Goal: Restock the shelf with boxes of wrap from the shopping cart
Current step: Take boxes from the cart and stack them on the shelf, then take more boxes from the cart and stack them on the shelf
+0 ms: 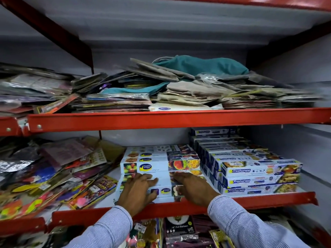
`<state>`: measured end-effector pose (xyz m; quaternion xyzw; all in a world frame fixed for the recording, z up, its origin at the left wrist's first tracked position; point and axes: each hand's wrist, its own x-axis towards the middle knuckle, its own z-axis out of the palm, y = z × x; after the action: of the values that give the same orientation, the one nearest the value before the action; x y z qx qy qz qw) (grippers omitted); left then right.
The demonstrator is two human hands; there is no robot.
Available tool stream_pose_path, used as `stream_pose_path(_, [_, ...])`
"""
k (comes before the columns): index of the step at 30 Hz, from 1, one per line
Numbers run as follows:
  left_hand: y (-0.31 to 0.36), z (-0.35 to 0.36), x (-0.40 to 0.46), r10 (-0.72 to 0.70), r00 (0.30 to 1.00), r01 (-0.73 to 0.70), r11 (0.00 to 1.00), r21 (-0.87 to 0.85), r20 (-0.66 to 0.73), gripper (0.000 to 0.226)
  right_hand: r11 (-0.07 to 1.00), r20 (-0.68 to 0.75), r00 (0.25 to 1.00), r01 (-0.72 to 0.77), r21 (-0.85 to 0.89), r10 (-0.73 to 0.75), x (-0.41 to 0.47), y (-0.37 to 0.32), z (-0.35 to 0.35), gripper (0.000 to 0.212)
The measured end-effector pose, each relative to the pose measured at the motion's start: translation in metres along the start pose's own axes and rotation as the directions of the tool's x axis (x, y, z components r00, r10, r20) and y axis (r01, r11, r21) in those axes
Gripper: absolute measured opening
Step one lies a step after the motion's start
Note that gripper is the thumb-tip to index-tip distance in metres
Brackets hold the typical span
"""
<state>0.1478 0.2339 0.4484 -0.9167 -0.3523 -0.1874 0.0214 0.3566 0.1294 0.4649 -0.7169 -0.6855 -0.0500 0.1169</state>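
Observation:
White Healthy Wrapp boxes (161,163) lie stacked in several layers at the middle of the lower red shelf (179,207). My left hand (138,191) rests flat on the front lowest boxes (162,191), fingers spread. My right hand (192,189) presses on the same front boxes just to the right, fingers spread. Neither hand holds a box. Right of this stack sits a stepped pile of blue-and-white Freshwrapp boxes (259,170). The shopping cart is out of view.
Loose colourful packets (53,176) are heaped on the shelf's left part. The upper shelf (161,117) carries flat paper bags and a teal cloth bag (202,66). Balloon packs (177,228) hang below the shelf edge. A grey wall closes the right side.

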Motion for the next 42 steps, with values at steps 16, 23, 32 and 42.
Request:
stream_pose_path(16, [0.028,0.088,-0.211,0.101,0.993,-0.098,0.993,0.060,-0.056,0.080,0.998,-0.117,0.991,-0.063,-0.013,0.061,-0.175,-0.067,0.115,0.065])
stream_pose_path(23, [0.025,0.169,-0.310,-0.061,0.949,0.053,0.998,0.033,0.311,0.076,0.984,0.231,0.963,-0.159,0.081,0.137,-0.251,-0.083,0.235,0.068])
stream_pose_path(32, [0.019,0.285,-0.418,-0.155,0.812,0.186,0.982,0.001,0.563,0.072,0.968,0.801,0.598,-0.205,0.145,0.007,-0.325,-0.109,0.443,0.069])
stream_pose_path(42, [0.016,0.349,-0.465,0.067,0.791,0.051,0.983,-0.175,0.609,0.047,0.997,0.909,0.411,-0.014,0.080,-0.067,-0.352,-0.122,0.537,0.063])
